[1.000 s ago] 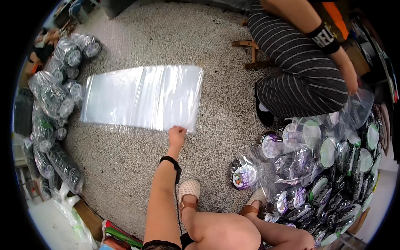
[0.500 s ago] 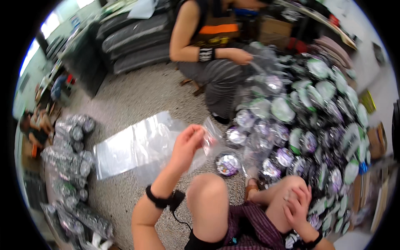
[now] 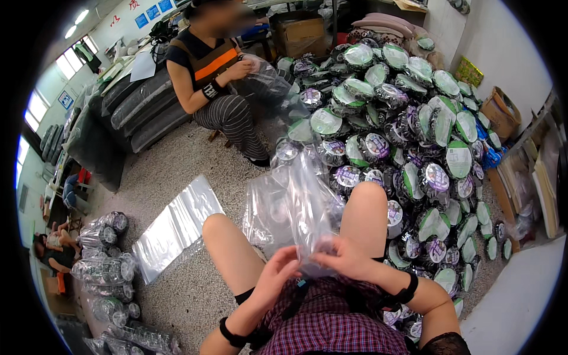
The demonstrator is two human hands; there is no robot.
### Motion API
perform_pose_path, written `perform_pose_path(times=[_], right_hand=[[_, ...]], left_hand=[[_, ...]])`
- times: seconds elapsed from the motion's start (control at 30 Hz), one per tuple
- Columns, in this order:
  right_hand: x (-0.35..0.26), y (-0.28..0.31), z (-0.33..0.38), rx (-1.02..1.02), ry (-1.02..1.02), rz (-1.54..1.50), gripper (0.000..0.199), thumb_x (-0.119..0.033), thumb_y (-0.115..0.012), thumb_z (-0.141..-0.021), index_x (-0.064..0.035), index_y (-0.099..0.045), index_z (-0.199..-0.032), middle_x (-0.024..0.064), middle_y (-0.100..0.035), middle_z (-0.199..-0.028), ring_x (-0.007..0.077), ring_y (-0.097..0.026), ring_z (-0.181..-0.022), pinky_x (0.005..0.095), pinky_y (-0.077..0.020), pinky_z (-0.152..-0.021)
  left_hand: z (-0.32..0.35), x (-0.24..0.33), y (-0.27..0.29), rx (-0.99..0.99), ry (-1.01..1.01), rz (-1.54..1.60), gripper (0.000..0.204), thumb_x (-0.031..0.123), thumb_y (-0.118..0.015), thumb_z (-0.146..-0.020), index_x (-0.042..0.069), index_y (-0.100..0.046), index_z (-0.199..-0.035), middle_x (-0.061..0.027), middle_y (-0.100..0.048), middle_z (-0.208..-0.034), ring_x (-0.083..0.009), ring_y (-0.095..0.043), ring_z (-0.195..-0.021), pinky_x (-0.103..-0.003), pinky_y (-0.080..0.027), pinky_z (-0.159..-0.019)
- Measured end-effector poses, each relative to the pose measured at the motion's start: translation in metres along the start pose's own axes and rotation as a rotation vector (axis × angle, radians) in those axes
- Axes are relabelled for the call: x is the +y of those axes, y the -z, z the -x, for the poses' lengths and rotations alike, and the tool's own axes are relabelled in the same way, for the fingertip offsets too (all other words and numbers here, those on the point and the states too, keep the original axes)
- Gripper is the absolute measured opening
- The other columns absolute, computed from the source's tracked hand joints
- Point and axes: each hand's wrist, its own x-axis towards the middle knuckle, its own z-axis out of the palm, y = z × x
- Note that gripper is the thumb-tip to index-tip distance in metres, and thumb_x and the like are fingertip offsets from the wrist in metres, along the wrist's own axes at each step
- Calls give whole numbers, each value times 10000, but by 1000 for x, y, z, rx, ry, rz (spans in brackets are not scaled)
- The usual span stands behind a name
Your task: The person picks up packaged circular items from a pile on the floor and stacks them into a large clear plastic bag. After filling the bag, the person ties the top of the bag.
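Note:
A long clear plastic bag (image 3: 303,207) hangs between my knees, its near end up at my lap. My left hand (image 3: 279,273) has its fingers curled at the left side of that end. On the other side, my right hand (image 3: 345,258) pinches the film, its fingertips slightly blurred. A flat stack of clear bags (image 3: 177,229) lies on the floor to my left. To my right and ahead spreads a big heap of round packs (image 3: 378,148) in shiny wrap, some showing purple labels, others pale green-edged undersides.
Across from me a seated person (image 3: 207,77) handles another clear bag (image 3: 269,89). Long filled clear bags (image 3: 103,269) lie along the far left floor. Dark wrapped cushions (image 3: 145,115) are stacked behind, and cardboard boxes (image 3: 502,115) stand by the right wall.
My left hand has come down from over the floor bags to my lap. My right hand has left my knee and joined it at the bag. The view has shifted.

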Motion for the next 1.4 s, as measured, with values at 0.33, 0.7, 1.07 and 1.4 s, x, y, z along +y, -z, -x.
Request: perform_pose_path(times=[0.33, 0.7, 1.07, 1.4], right_hand=[[23, 2, -6, -33, -1, -56, 307, -316, -648, -831, -23, -592, -903, 131, -624, -743, 202, -609, -673, 325, -455, -627], [34, 29, -95, -195, -176, 21, 283, -313, -589, -887, -32, -571, -923, 64, -627, -787, 159, -590, -707, 292, -465, -675], [288, 117, -161, 560, -677, 665, 737, -424, -745, -679, 48, -491, -1186, 274, -573, -1116, 394, -559, -1029, 443, -453, -864], [304, 99, -182, 743, -423, 496, 331, -195, -644, -733, 18, -579, -978, 192, -610, -942, 338, -579, -914, 423, -454, -786]], left_hand=[[-17, -47, 14, 28, 411, 456, 169, 138, -580, -894, 54, -552, -1038, -36, -604, -968, -134, -573, -901, -294, -461, -853], [-19, -9, 108, 268, 54, 545, 345, 208, -598, -885, 29, -503, -1164, -99, -584, -1107, -214, -590, -1005, -354, -481, -900], [177, -152, 338, 1413, 452, -355, 346, 168, -543, -888, 21, -508, -1199, -175, -525, -1207, -325, -512, -1091, -417, -402, -945], [64, -36, 210, 856, -184, -1368, 462, 160, -470, -916, 10, -399, -1347, -231, -333, -1413, -400, -295, -1303, -446, -208, -1091]])
